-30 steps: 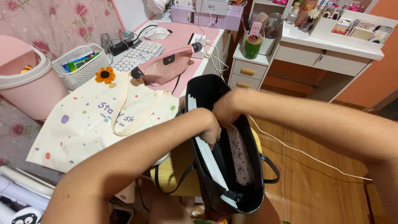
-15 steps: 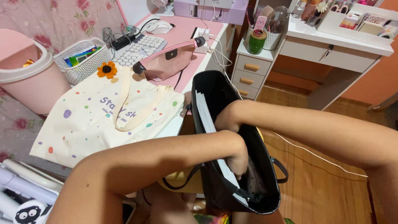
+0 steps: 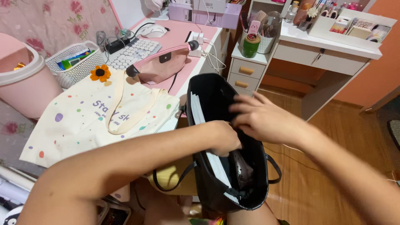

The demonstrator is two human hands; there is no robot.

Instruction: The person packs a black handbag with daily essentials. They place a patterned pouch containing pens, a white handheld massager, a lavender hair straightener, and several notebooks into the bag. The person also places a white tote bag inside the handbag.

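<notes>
Seen from above, a person's 2 bare arms meet at an open black tote bag (image 3: 227, 166) that stands upright between the knees, beside a desk. The left hand (image 3: 223, 139) reaches down into the bag's mouth with its fingers curled out of sight, so whether it grips anything cannot be told. The right hand (image 3: 260, 118) hovers over the far rim with fingers spread and loose – it holds nothing.

Inside the bag, a stack of white papers (image 3: 208, 146) stands along the left wall, and a dark spotted pouch or lining (image 3: 241, 166) shows deeper down.

On the desk to the left lies a flat cream tote bag (image 3: 96, 121) with coloured dots and a sunflower charm (image 3: 100, 73); a pink pouch bag (image 3: 160, 66) lies just beyond it. Both lie shut and untouched.

By the look of it, the handling of the black bag's contents is mid-way – papers are in, the left hand is busy inside, and the other 2 bags are not in play.
</notes>
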